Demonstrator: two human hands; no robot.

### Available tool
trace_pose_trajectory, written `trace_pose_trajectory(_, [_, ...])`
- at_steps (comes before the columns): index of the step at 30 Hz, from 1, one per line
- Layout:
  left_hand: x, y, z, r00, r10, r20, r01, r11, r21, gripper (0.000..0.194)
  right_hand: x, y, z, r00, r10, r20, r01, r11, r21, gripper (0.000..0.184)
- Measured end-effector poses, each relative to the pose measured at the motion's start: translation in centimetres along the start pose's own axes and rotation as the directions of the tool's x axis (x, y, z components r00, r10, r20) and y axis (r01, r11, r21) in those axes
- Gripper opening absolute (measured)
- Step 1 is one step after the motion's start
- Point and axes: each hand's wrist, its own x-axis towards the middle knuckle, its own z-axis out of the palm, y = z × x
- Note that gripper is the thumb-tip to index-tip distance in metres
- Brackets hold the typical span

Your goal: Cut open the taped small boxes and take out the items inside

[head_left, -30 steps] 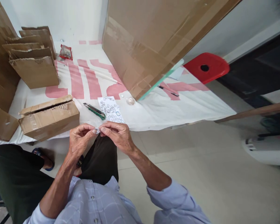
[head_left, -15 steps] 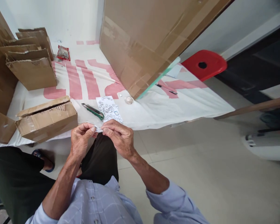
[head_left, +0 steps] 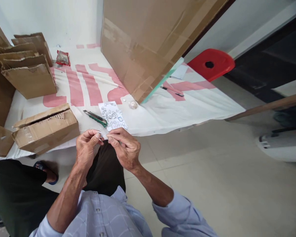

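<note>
My left hand (head_left: pixel 86 146) and my right hand (head_left: pixel 125 148) meet at the table's front edge, each pinched closed. Between the fingertips is a small thin white piece (head_left: pixel 103 134), mostly covered, its kind too small to tell. Just beyond the hands lies a white sheet (head_left: pixel 106 107) strewn with little dark-outlined, roughly square shapes. A green utility knife (head_left: pixel 96 118), its blade partly out, rests along the sheet's left side. To the right of the sheet sits a small clear, crumpled-looking lump (head_left: pixel 133 104).
An open-topped cardboard box (head_left: pixel 48 130) stands left of the hands, with folded cardboard boxes (head_left: pixel 29 80) behind it. A large cardboard panel (head_left: pixel 148 49) leans across the back. Right of it are a pen (head_left: pixel 172 91) and a red stool (head_left: pixel 214 64). A red packet (head_left: pixel 62 58) lies near the wall.
The fingertips have drawn slightly apart, and less of the white piece shows between them. The view has shifted a little, so the table's things appear farther left.
</note>
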Motion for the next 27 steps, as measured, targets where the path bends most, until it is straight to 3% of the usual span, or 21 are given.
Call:
trace_pose_trajectory(6, [0.8, -0.8, 0.7, 1.0, -0.019, -0.003, 0.019, 0.999, -0.029, 0.042, -0.3, 0.6, -0.3, 0.998, -0.059, -0.038, 0.056, 0.997, -0.059, 0.019])
trace_pose_trajectory(14, [2.0, -1.6, 2.1, 0.997, -0.071, 0.04, 0.074, 0.995, -0.068, 0.044, -0.9, 1.9, -0.8, 0.966, -0.231, -0.117, 0.206, 0.959, -0.194, 0.02])
trace_pose_trajectory(20, [2.9, -2.1, 2.6, 0.994, -0.099, 0.038, 0.102, 0.992, -0.071, 0.044, -1.7, 2.8, -1.6, 0.981, -0.174, -0.089, 0.156, 0.971, -0.179, 0.02])
trace_pose_trajectory(27, [5.8, -1.8, 1.7, 0.999, 0.006, -0.035, -0.002, 0.996, 0.091, 0.043, -2.8, 3.0, -2.5, 0.971, -0.199, -0.131, 0.166, 0.96, -0.226, 0.02])
